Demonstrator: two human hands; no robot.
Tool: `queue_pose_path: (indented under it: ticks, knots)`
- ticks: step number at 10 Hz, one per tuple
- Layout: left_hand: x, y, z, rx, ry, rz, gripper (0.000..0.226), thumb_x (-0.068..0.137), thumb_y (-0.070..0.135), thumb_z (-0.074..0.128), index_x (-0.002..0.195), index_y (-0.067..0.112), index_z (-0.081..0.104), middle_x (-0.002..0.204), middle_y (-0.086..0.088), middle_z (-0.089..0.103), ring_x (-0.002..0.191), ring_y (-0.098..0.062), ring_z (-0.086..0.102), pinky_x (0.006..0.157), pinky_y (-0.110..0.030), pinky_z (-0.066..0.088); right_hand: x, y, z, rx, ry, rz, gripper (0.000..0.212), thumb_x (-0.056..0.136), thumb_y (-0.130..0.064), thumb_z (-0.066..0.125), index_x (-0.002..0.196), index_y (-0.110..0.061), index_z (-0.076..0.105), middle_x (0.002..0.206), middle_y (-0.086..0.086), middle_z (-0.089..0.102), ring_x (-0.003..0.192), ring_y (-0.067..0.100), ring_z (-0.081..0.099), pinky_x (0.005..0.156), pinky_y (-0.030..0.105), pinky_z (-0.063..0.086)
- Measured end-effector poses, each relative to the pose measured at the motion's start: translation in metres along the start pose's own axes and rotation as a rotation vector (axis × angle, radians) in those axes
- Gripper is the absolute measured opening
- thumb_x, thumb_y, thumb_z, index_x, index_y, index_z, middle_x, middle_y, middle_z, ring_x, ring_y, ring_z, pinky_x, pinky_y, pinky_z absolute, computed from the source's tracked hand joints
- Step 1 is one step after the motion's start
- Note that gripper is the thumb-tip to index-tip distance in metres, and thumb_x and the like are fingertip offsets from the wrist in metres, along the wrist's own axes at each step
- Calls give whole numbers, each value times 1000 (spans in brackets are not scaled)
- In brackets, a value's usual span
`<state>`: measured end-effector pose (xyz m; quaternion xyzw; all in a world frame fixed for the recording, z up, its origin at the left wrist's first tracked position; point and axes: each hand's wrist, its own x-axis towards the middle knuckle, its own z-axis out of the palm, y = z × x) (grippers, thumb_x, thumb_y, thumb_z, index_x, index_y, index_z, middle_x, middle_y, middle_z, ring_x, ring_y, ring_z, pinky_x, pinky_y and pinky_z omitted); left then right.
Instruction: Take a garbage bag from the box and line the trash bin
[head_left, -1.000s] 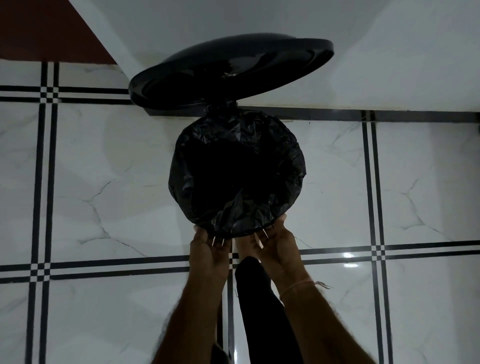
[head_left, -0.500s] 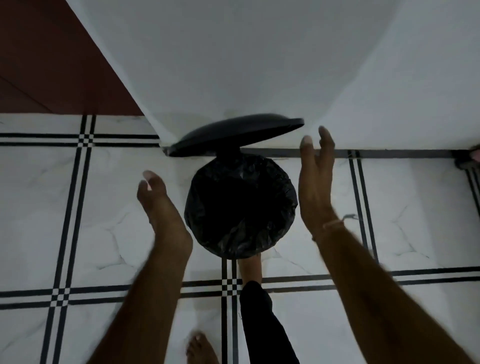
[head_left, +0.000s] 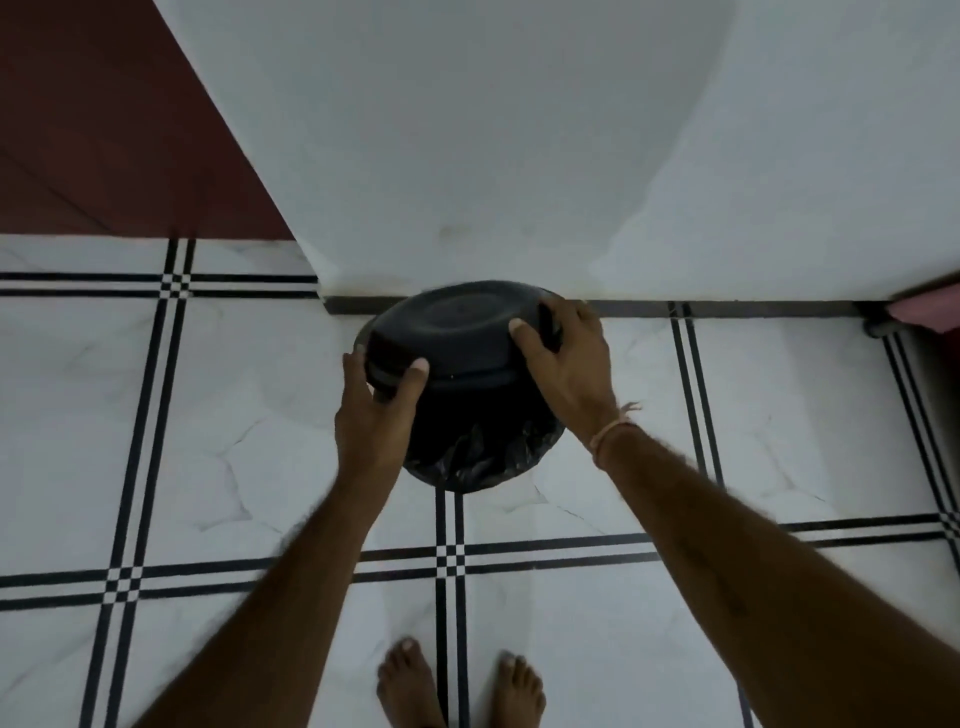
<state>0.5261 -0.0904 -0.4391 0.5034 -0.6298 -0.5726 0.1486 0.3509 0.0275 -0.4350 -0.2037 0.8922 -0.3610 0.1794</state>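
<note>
A round black trash bin (head_left: 467, 410) is seen at the centre of the frame, standing on the white marble-patterned floor (head_left: 753, 441) close against the base of the white wall (head_left: 467, 156). Its black domed lid (head_left: 457, 332) is lowered over the opening and is gripped from both sides. The left hand (head_left: 376, 415), just left of centre, is closed around the lid's left edge, with the thumb laid on top of the rim and the fingers wrapped round its outer side. The right hand (head_left: 566, 364), just right of centre, is curled over the lid's right edge, the thumb pressed on the upper surface and the fingers hooked over the far side. A thin thread bracelet (head_left: 610, 428) is worn on the right wrist. The black garbage bag (head_left: 483, 457) is found in the bin: its crinkled plastic is folded over the rim and is shown below the lid at the near side, towards the lower centre. Whether the lid is fully seated on the rim cannot be told. The floor is crossed by paired black lines with small chequered crossings. Two bare feet (head_left: 457, 686) are planted at the bottom centre of the frame. A dark red surface (head_left: 104, 114) is seen in the upper left, and the edge of a pink object (head_left: 930, 312) is cut off at the right border.
</note>
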Motion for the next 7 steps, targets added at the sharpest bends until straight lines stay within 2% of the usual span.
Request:
queue_pose_path:
  ticks: [1, 2, 3, 4, 5, 6, 7]
  knots:
    - [-13, -39, 17, 143, 9, 1, 91, 89, 65, 63, 163, 34, 20, 174, -2, 16, 153, -26, 34, 121, -43, 37, -31, 36, 24, 52, 51, 12, 65, 93, -57, 58, 151, -31, 43, 163, 6, 30, 153, 24, 27, 112, 24, 30]
    - [-20, -81, 31, 203, 40, 64, 98, 90, 65, 62, 165, 29, 11, 175, -4, 3, 158, -26, 22, 121, -33, 28, -56, 76, 50, 44, 75, -35, 68, 94, -60, 54, 155, -39, 33, 169, 2, 19, 157, 20, 16, 111, 26, 30]
    - [-18, -120, 41, 301, 40, 101, 101, 88, 70, 59, 165, 26, 10, 175, -7, 6, 158, -27, 22, 124, -48, 31, -65, 107, 69, 1, 51, -35, 72, 94, -58, 57, 157, -39, 27, 171, 1, 13, 157, 19, 17, 108, 25, 32]
    - [-14, -144, 51, 411, 39, 102, 106, 85, 73, 58, 165, 22, 10, 174, -9, 11, 154, -32, 31, 115, -57, 41, -63, 126, 81, -109, 8, -81, 76, 93, -61, 53, 159, -36, 23, 171, 4, 12, 157, 24, 17, 110, 38, 44]
    - [-11, -149, 53, 527, 22, 61, 108, 85, 73, 59, 165, 20, 9, 174, -11, 13, 153, -34, 34, 112, -59, 43, -60, 133, 82, -203, -99, -79, 78, 93, -63, 51, 160, -36, 21, 171, 8, 14, 156, 30, 23, 107, 49, 51]
    - [-16, -131, 45, 558, 0, 8, 106, 87, 66, 63, 165, 19, 9, 174, -11, 12, 156, -34, 25, 116, -61, 36, -57, 120, 65, -219, -169, -47, 78, 92, -60, 55, 159, -32, 25, 169, 11, 19, 152, 34, 30, 113, 50, 45]
    - [-37, -78, 22, 545, -1, 80, 103, 88, 65, 63, 165, 21, 12, 174, -11, 13, 156, -35, 24, 117, -59, 33, -62, 83, 20, -195, -180, -102, 74, 94, -61, 52, 158, -30, 30, 166, 7, 28, 153, 29, 29, 117, 50, 40]
